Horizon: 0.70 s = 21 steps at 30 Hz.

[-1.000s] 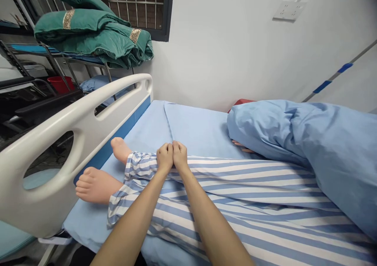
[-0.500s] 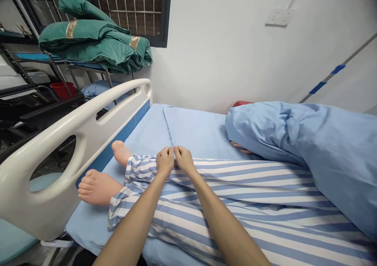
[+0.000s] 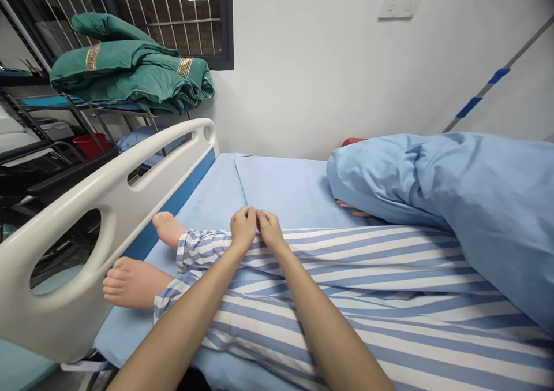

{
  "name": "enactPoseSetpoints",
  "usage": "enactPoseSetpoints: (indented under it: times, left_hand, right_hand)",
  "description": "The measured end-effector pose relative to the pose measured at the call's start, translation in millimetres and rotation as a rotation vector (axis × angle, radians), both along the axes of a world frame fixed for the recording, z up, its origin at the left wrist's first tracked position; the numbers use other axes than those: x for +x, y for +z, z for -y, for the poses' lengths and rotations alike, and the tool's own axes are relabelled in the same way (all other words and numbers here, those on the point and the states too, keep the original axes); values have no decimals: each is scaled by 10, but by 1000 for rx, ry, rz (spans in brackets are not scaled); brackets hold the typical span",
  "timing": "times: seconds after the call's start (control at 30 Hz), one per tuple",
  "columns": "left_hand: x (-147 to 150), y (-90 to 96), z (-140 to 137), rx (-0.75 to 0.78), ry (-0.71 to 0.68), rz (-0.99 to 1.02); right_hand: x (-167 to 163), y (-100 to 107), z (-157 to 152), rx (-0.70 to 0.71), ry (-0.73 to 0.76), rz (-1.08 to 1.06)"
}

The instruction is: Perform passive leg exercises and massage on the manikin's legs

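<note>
Side by side, my left hand and my right hand are closed, knuckles up, at the far edge of the farther leg of the blue-and-white striped trousers. Whatever lies in the fingers, if anything, is hidden. A raised crease in the light blue bed sheet runs from the far edge to my hands. The trousers are on a mannequin lying on the bed, and its bare feet point toward the footboard. My forearms cross over both legs.
A cream footboard with cut-out handles stands at the left. A bunched blue quilt covers the mannequin's upper part at the right, fingers showing under its edge. Green folded bedding lies on a rack by the window. A white wall rises behind.
The camera view has shifted a little. My hands stay closed and side by side by the farther leg, with their finger curl slightly changed. The mannequin and quilt look unmoved.
</note>
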<state>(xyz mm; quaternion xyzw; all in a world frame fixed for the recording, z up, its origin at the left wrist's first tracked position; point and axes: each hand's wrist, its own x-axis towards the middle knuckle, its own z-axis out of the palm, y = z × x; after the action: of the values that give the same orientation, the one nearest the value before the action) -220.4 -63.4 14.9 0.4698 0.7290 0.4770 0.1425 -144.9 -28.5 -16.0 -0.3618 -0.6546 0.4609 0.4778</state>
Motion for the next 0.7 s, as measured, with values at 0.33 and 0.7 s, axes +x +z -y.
enactPoseSetpoints:
  times: [0.33,0.7]
  left_hand:
    - [181,-237,-3,-102,92,-61]
    - [157,-240,27,-212,95,-188]
  right_hand:
    - [-10,37,45,-42,-136,-52]
    - [-45,42,55,28,-209,140]
